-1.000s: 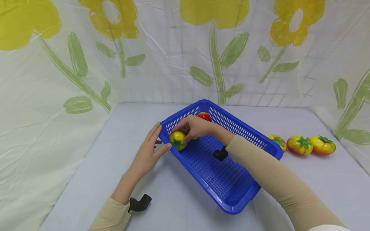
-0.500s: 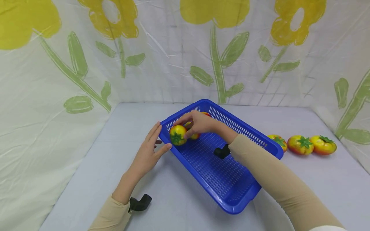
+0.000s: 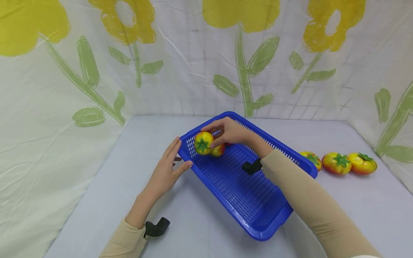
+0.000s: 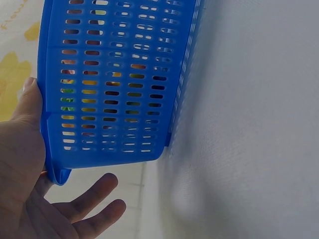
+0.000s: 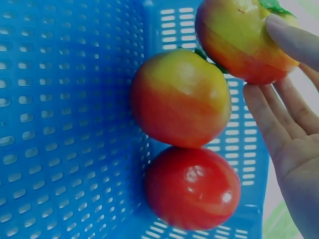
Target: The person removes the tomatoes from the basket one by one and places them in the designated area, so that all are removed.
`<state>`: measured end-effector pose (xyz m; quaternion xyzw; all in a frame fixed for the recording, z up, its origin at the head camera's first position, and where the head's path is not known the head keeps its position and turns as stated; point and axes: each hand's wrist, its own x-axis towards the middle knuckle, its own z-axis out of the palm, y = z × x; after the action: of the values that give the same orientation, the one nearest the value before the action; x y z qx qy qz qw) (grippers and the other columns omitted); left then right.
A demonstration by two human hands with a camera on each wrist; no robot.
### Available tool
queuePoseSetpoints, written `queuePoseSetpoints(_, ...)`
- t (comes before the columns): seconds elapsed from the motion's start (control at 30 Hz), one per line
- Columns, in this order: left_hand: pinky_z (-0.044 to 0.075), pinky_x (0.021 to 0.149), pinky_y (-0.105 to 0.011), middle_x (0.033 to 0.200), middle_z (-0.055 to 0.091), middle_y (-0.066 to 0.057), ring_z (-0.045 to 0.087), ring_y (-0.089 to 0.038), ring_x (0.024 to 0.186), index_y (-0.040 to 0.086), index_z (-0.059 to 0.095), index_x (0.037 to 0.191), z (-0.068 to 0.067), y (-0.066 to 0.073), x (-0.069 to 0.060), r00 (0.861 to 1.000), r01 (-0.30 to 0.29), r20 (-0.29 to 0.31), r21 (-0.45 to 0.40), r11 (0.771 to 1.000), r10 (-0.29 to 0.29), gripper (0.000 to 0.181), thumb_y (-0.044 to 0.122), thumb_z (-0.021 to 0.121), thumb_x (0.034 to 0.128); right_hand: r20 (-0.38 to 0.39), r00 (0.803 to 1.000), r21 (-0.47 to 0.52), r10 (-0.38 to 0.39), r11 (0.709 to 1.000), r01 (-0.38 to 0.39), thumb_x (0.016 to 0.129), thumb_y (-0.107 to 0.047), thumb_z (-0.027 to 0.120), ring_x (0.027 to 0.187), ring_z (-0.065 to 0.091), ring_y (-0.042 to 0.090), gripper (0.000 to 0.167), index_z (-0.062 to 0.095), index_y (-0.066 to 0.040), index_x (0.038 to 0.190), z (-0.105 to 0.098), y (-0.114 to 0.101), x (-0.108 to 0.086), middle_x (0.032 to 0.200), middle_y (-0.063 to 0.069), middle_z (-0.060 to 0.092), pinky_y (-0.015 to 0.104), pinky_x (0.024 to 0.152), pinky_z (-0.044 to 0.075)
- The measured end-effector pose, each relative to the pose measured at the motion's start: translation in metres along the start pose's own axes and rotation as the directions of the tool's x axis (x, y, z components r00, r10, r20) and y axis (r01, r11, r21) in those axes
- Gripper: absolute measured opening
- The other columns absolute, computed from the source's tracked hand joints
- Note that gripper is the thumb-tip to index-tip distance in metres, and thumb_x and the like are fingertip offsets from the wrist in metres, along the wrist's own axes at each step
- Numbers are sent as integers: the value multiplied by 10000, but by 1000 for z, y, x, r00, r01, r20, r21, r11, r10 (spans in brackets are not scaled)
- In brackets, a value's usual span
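Note:
Inside the blue basket (image 3: 237, 211), at its far left end, the right hand (image 3: 235, 132) pinches a yellow-red tomato (image 3: 203, 142) with a green leafy top. The right wrist view has the thumb on the upper side of this held tomato (image 5: 244, 42) and the fingers of the right hand (image 5: 299, 134) below. Against it lies a second yellow-red tomato (image 5: 182, 99), and beside that a red one (image 5: 193, 188). The left hand (image 3: 161, 175) touches the basket's left corner, thumb and fingers extended along the rim; in the left wrist view, two fingers of the left hand (image 4: 20, 169) hang free.
To the right of the basket, three more yellow-red tomatoes (image 3: 336, 163) sit in a row on the white table (image 3: 109, 200). A curtain (image 3: 187, 89) printed with yellow flowers stands behind and at both sides.
The right hand has moved the pinched tomato up and slightly right in the head view, closer to the basket's far short wall. The left hand and the basket have hardly moved.

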<state>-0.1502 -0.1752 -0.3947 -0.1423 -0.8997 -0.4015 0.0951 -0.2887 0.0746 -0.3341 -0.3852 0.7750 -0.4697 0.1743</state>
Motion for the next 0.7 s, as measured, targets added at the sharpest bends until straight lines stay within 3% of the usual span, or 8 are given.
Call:
queuePoseSetpoints(0.4, 540, 830, -473, 1627, 123, 48, 551, -291, 1129, 118, 221, 1576, 0, -1, -2, 1000, 0, -4, -5, 1000, 0, 816, 480, 607, 955, -22, 999, 52, 25, 998, -24, 800, -78, 830, 1102, 624, 309, 479, 691, -105, 1258, -5, 0, -2, 1214, 53, 665, 375, 834, 552)
queuePoseSetpoints(0.7, 541, 835, -450, 1626, 119, 57, 548, -270, 1131, 115, 224, 1575, 2, -1, 0, 1000, -9, -4, 2, 1000, 9, 810, 482, 599, 958, -32, 999, 59, 42, 997, -40, 807, -81, 825, 1077, 639, 281, 478, 690, -118, 1264, -7, 1, -5, 1198, 46, 673, 379, 834, 552)
